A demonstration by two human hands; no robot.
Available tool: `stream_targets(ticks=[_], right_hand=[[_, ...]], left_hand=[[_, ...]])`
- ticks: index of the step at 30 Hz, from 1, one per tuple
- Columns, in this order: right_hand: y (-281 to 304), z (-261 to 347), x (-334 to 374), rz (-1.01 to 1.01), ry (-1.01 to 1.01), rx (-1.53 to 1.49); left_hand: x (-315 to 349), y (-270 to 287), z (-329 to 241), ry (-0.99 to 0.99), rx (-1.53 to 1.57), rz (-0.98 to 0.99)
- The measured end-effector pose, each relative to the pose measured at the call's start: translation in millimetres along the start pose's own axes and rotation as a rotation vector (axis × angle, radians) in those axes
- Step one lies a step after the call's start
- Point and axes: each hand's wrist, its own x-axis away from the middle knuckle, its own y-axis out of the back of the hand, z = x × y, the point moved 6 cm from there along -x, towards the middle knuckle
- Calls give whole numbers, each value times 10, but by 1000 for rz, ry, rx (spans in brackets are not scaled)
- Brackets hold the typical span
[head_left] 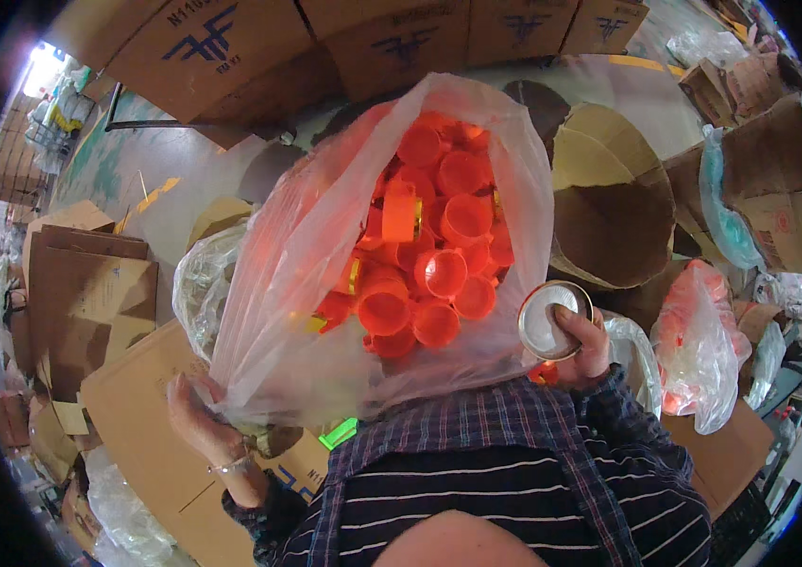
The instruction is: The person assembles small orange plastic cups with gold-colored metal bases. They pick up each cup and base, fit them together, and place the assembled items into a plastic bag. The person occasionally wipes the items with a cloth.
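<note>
A large clear plastic bag [297,246] lies open in front of me, its mouth spread wide. Inside is a heap of orange-red plastic cups [441,274], several with gold-coloured pieces on them. My left hand [201,423] grips the bag's near left edge, its fingertips partly hidden by the film. At the bag's near right edge, my right hand [588,345] holds a round, brown-rimmed roll [545,324] that looks like tape, the thumb over its rim. The fingers behind it are hidden.
Brown cartons [392,47] stand in a row at the far side. An open round cardboard drum [609,198] is right of the bag. Flattened cardboard [99,302] leans at left. Another bag of orange-red items [701,345] sits at right, near an open carton [765,184].
</note>
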Motion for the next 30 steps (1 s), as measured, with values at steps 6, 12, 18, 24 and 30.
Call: stream_targets(ticks=[6, 12, 18, 24, 30], right_hand=[[249, -104, -313, -211, 83, 80], [467, 3, -630, -512, 281, -142], [418, -64, -485, -694, 335, -246], [511, -354, -444, -821, 365, -368], [953, -930, -378, -954, 282, -409]], left_hand=[[-965, -298, 388, 140, 267, 146], [-1969, -771, 923, 187, 130, 331], [-2449, -1022, 1374, 295, 107, 503], [-2715, -496, 2240, 571, 29, 427], [-2400, 550, 2864, 704, -420, 282]])
